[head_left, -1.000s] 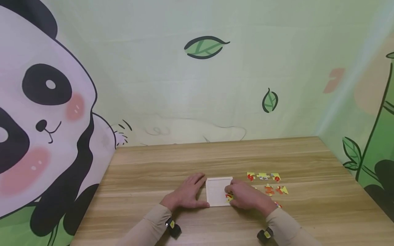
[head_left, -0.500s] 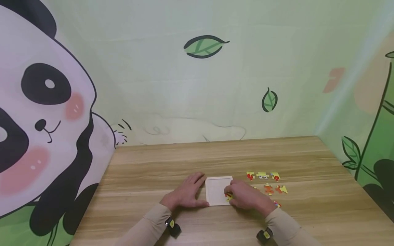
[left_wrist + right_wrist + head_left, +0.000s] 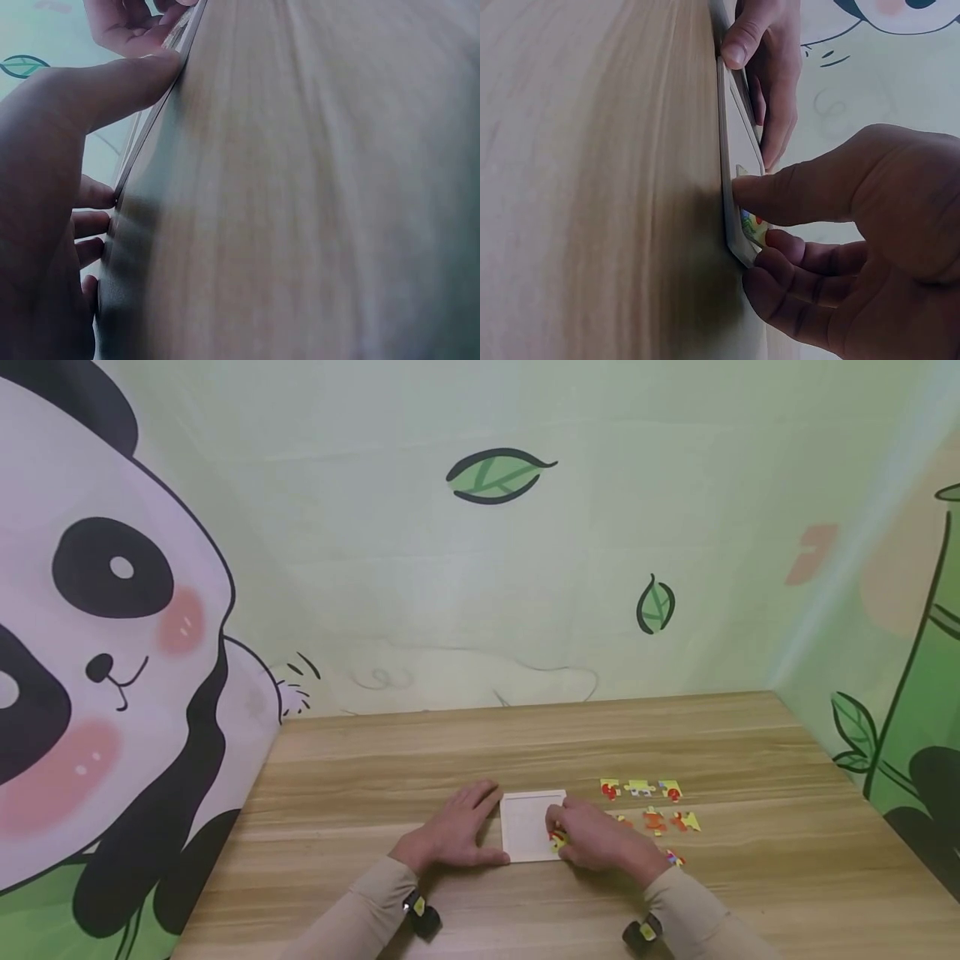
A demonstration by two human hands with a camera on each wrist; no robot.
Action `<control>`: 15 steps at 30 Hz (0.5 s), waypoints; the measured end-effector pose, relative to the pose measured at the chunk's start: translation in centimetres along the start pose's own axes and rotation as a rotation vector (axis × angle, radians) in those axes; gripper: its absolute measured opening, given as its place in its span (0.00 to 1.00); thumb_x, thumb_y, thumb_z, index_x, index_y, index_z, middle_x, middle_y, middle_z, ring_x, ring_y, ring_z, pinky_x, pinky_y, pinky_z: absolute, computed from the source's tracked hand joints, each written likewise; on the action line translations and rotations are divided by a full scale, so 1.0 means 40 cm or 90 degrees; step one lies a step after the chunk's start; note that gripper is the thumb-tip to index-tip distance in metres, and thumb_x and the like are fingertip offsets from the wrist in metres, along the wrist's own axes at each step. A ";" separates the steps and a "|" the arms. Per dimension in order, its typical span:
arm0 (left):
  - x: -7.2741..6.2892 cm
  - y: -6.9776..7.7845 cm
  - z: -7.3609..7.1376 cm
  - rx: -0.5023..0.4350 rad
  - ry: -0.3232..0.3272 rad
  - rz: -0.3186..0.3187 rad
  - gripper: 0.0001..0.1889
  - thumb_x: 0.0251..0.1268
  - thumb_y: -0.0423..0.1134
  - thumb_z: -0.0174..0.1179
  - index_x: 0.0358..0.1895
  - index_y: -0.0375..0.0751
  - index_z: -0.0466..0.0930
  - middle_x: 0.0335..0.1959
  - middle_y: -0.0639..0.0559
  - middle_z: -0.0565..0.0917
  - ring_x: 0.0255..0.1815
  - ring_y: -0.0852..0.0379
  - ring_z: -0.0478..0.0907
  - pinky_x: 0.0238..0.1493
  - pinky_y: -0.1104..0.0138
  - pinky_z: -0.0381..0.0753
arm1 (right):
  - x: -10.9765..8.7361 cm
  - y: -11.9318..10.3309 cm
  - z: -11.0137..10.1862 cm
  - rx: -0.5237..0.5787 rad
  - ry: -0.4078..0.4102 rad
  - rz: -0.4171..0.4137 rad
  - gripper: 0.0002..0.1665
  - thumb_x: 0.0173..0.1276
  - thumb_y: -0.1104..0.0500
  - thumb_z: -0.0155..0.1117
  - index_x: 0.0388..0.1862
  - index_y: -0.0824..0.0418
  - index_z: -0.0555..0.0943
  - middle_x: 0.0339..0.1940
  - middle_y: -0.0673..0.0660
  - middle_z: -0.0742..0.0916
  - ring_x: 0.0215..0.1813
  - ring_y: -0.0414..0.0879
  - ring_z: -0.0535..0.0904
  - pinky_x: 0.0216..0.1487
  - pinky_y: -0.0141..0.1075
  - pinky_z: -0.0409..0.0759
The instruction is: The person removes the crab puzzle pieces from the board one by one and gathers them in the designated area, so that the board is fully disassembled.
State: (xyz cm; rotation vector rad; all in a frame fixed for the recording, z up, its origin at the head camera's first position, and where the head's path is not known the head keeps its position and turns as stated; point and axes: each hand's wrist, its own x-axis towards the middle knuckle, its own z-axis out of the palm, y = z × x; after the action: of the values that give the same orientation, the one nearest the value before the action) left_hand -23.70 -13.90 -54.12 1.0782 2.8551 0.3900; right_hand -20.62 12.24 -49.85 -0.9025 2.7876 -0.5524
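A shallow white puzzle tray (image 3: pixel 523 827) lies flat on the wooden table. My left hand (image 3: pixel 456 832) rests at its left side, fingers spread, the thumb at the near corner and the index finger by the far corner. In the left wrist view the thumb (image 3: pixel 131 86) touches the tray's edge. At the tray's lower right corner my right hand (image 3: pixel 600 837) pinches a yellow and red puzzle piece (image 3: pixel 557 841). The right wrist view shows the thumb on top of that piece (image 3: pixel 754 226) and curled fingers at its outer edge. The rest of the tray floor is bare white.
Loose puzzle pieces lie right of the tray: a far row with a yellow middle piece (image 3: pixel 640 788), then an orange piece (image 3: pixel 654 820) and a yellow-orange one (image 3: pixel 686 821). Another piece (image 3: pixel 675 857) shows beside the right wrist. A panda-printed wall (image 3: pixel 360 568) stands behind the table.
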 end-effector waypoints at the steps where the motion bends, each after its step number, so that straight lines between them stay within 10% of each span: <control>1: 0.000 0.000 0.000 -0.001 0.002 0.001 0.54 0.54 0.70 0.60 0.75 0.35 0.55 0.75 0.39 0.58 0.75 0.42 0.55 0.75 0.49 0.57 | 0.001 0.001 0.001 0.002 0.001 0.003 0.16 0.50 0.66 0.70 0.37 0.56 0.76 0.32 0.51 0.73 0.32 0.44 0.68 0.30 0.35 0.70; 15: -0.004 0.006 -0.008 -0.019 -0.004 -0.006 0.54 0.54 0.70 0.59 0.75 0.36 0.55 0.75 0.40 0.58 0.76 0.43 0.54 0.76 0.49 0.56 | 0.003 0.020 0.009 0.010 0.032 -0.025 0.18 0.46 0.64 0.71 0.34 0.55 0.73 0.28 0.50 0.74 0.31 0.43 0.68 0.30 0.34 0.67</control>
State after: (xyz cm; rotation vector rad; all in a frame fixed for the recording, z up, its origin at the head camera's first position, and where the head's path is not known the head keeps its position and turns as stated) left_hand -23.47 -13.90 -53.75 1.0581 2.8387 0.4262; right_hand -21.06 12.65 -50.48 -0.9540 2.8117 -0.6100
